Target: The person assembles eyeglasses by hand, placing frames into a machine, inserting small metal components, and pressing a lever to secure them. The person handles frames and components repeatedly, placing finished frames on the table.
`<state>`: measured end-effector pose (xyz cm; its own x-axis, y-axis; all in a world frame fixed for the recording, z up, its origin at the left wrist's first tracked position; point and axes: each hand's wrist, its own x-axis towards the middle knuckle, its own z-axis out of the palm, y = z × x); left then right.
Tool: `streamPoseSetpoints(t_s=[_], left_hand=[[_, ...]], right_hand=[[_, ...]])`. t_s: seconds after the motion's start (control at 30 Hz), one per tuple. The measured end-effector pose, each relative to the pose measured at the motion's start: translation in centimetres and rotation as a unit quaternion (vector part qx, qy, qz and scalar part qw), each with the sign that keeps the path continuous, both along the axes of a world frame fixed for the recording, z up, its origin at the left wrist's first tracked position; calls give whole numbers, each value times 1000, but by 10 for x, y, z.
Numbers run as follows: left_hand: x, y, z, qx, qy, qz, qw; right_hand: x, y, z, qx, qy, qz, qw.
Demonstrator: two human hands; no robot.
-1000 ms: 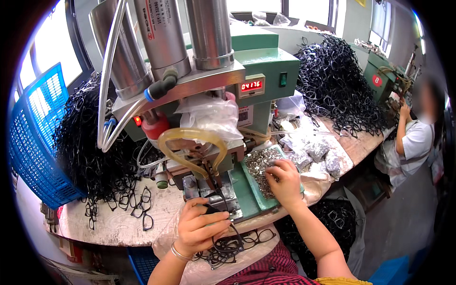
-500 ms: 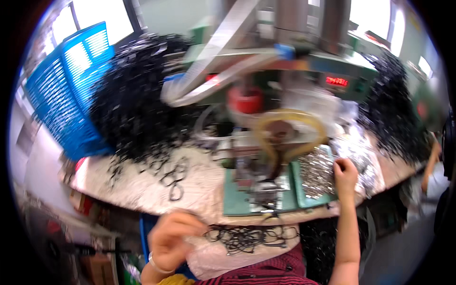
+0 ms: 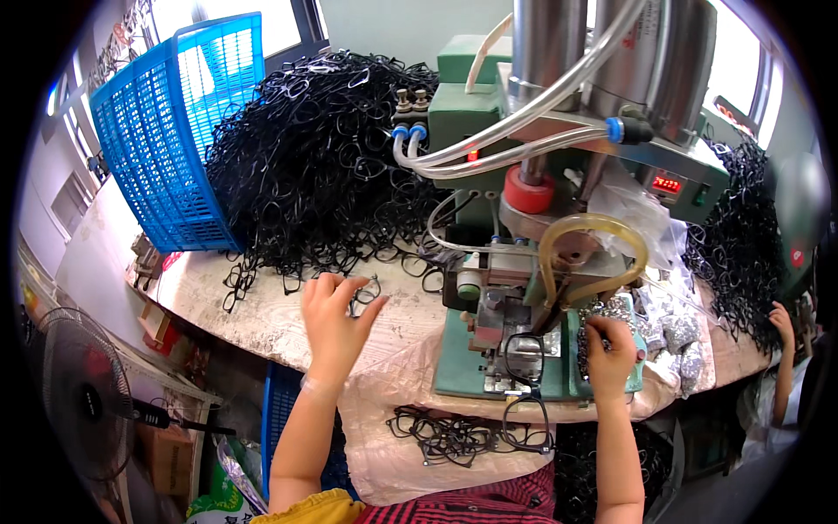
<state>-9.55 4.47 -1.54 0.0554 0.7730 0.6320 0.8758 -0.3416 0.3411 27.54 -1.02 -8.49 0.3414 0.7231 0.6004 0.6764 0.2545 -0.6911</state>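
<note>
My left hand [image 3: 332, 319] reaches out over the worktable [image 3: 279, 323] with fingers spread, its fingertips at a loose black glasses frame [image 3: 365, 293] lying at the edge of a big heap of black frames [image 3: 314, 166]. My right hand [image 3: 609, 349] rests at a pile of small shiny metal parts [image 3: 602, 327] on the base of the green press machine [image 3: 524, 288], fingers curled into the parts. One black frame [image 3: 524, 358] sits on the machine's fixture, another [image 3: 526, 424] hangs at the table's front edge. A small pile of frames [image 3: 436, 434] lies on the cloth over my lap.
A blue plastic basket [image 3: 170, 131] stands tipped at the back left. Clear hoses [image 3: 515, 131] and a yellowish tube loop [image 3: 594, 258] hang off the machine. Bags of metal parts [image 3: 676, 332] and another heap of frames [image 3: 742, 236] lie at the right. A fan [image 3: 78, 393] stands lower left. Another person's hand [image 3: 779, 319] shows at far right.
The view has swung left. My left hand has gone from the lap pile up onto the table to the edge of the big heap. My right hand stays at the metal parts.
</note>
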Motion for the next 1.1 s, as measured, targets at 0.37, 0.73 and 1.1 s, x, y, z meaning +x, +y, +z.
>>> streamPoseSetpoints(t_s=[0.37, 0.73, 1.1], left_hand=[[-4, 31, -106, -127, -35, 105, 986], [88, -25, 34, 67, -421, -399, 812], [107, -40, 24, 104, -49, -516, 849]], right_hand=[[-35, -20, 61, -1, 32, 115, 993], [-79, -4, 59, -9, 308, 162, 937], [1, -24, 29, -110, -109, -36, 987]])
